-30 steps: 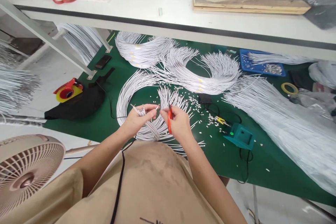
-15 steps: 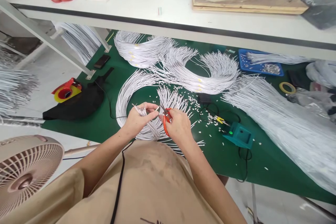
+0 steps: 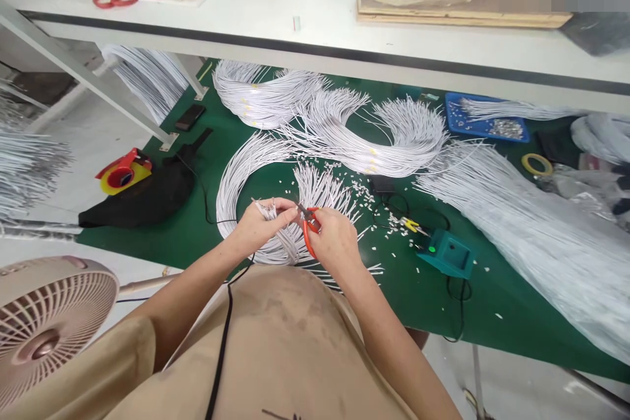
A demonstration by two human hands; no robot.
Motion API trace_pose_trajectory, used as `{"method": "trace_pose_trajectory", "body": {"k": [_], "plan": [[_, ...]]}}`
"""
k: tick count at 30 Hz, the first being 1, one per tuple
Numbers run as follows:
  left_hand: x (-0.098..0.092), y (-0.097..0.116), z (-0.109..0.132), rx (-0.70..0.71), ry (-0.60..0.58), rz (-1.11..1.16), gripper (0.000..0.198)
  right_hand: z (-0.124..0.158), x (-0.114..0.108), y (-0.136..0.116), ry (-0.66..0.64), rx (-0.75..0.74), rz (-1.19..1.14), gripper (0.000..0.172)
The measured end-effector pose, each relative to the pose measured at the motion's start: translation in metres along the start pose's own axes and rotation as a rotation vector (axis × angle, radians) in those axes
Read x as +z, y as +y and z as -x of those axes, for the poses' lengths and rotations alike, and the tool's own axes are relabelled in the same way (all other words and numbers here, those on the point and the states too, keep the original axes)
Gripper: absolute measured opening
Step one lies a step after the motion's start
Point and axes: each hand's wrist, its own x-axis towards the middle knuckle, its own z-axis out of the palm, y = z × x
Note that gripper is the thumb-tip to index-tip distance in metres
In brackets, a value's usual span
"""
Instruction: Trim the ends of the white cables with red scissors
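My left hand [image 3: 263, 224] is closed around several white wires [image 3: 267, 211], their ends poking out past the thumb and fingers. Wrapped in my right hand [image 3: 335, 236] are red-handled pliers [image 3: 308, 231], whose dark jaws meet the left fingertips. What lies between the jaws is too small to make out. Below and around both hands curves a coiled bundle of white wires [image 3: 236, 184], with a fan of loose wire ends [image 3: 322, 190] just beyond the pliers. Small white offcuts [image 3: 361, 193] are scattered on the green tabletop [image 3: 394, 302] to the right.
Tied wire bundles [image 3: 384, 151] lie farther back under a white shelf [image 3: 246, 20]. To the right are a teal device [image 3: 450, 254], yellow-handled tool [image 3: 412, 226], blue tray [image 3: 485, 121] and wrapped wires [image 3: 531, 230]. Leftward sit a red tape dispenser [image 3: 125, 170], black bag [image 3: 147, 197] and fan [image 3: 49, 335].
The pliers' jaws have shifted slightly left, right up to my left fingertips. A short white wire end that showed there before is no longer visible.
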Motion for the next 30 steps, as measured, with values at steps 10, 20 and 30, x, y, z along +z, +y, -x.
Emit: {"method": "trace_pose_trajectory", "body": {"k": [10,20,30], "plan": [[0.001,0.004,-0.001,0.019,0.147,-0.059,0.014,0.005,-0.011,0.002,-0.044,-0.021,0.099,0.021],[0.004,0.005,0.005,0.067,0.098,-0.066,0.015,0.004,-0.005,0.005,-0.019,-0.075,0.11,0.022],[0.006,0.004,0.006,0.0,0.169,-0.044,0.022,-0.005,-0.009,0.002,0.001,0.206,-0.901,0.021]]}}
